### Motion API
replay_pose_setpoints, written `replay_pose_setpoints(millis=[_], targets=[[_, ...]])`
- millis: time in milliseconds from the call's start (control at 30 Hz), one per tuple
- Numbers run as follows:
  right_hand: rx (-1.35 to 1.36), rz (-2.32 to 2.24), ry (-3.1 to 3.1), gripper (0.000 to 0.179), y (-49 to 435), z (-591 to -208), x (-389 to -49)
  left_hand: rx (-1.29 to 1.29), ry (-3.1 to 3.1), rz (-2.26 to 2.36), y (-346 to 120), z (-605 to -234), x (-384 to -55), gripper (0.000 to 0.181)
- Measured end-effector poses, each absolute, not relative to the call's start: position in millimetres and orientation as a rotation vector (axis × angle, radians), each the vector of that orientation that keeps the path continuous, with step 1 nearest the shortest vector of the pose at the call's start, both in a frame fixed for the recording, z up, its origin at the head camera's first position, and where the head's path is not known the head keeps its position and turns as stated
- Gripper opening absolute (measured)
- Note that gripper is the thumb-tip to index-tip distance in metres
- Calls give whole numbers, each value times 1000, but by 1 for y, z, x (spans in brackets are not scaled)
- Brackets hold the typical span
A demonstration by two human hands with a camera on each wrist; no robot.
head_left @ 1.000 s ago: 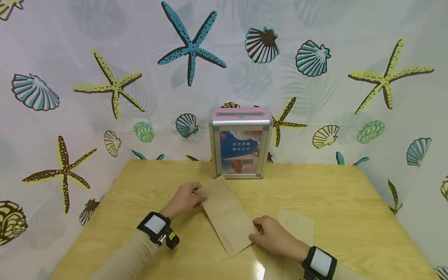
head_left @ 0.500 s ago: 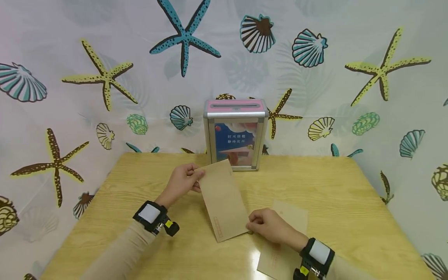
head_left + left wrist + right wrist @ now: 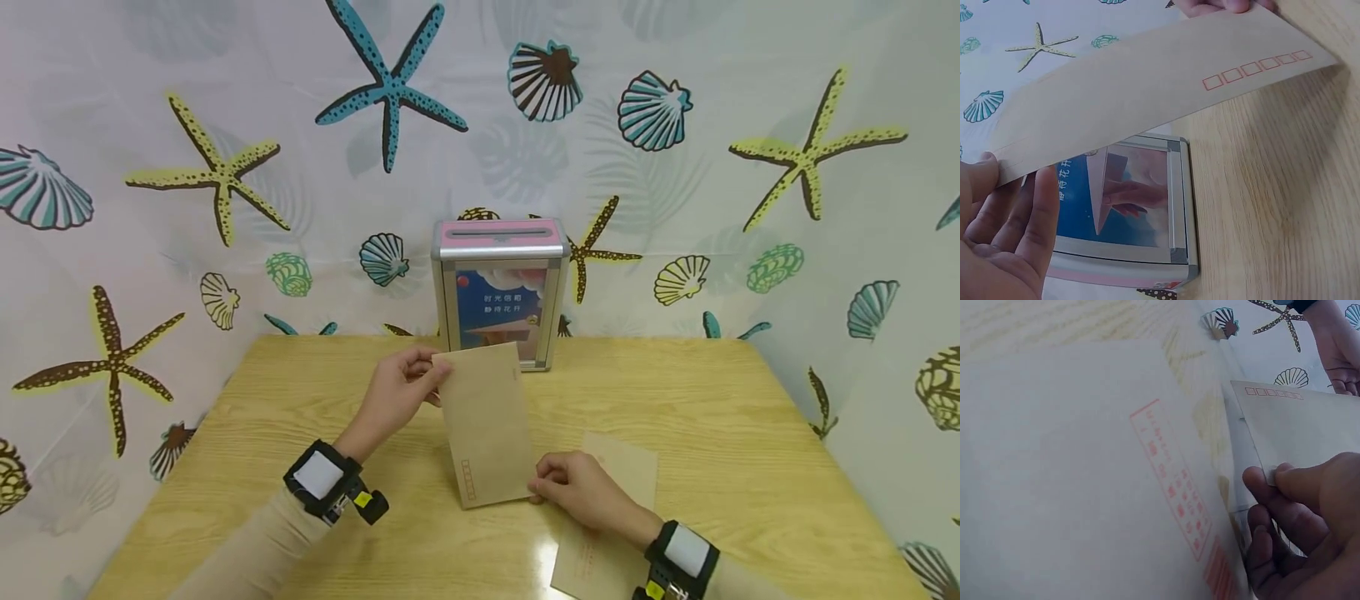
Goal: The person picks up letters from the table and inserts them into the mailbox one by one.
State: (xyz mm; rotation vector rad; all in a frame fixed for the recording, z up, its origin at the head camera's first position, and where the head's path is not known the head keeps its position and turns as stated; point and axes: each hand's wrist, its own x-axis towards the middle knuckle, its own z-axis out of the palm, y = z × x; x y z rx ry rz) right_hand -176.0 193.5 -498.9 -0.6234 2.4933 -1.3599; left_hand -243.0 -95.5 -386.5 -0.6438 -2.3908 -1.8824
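Note:
Both hands hold a brown paper envelope (image 3: 486, 425) that is tilted up off the table in front of the box. My left hand (image 3: 397, 392) pinches its upper left corner between thumb and fingers. At the lower right corner, my right hand (image 3: 573, 487) pinches it between thumb and forefinger. A row of small red squares is printed near the envelope's lower left edge, plain in the left wrist view. A second envelope (image 3: 626, 467) lies on the table partly under the right hand and wrist; red print on it shows large in the right wrist view.
A silver-framed box (image 3: 551, 308) with a pink slotted top stands at the back of the wooden table (image 3: 337, 367). Its front carries a blue picture panel. A patterned cloth (image 3: 480, 175) with starfish and shells hangs behind and at the sides.
The held envelope has been raised from leaning low over the table to a steeper, more upright tilt, its top now overlapping the box front. The left hand rose with it. The head view shifted slightly.

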Motion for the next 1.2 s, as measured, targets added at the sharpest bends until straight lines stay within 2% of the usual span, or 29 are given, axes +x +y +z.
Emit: replay_pose_setpoints(millis=[233,500,800,1200], targets=[[-621,-1400,2607,7,192,-501,-176,-714,-2331,-1864,-92,-391,-237,22],[-559,-1533,2661,9,189,-494,-181,-826,-2360,-1688,-78,-394,-226,12],[-623,-1648,2688,8,195,-475,-193,-937,-2405,-1561,-70,-403,-215,12],[-661,-1724,2758,6,193,-444,-196,-976,-2419,-1568,-74,-432,-233,18]])
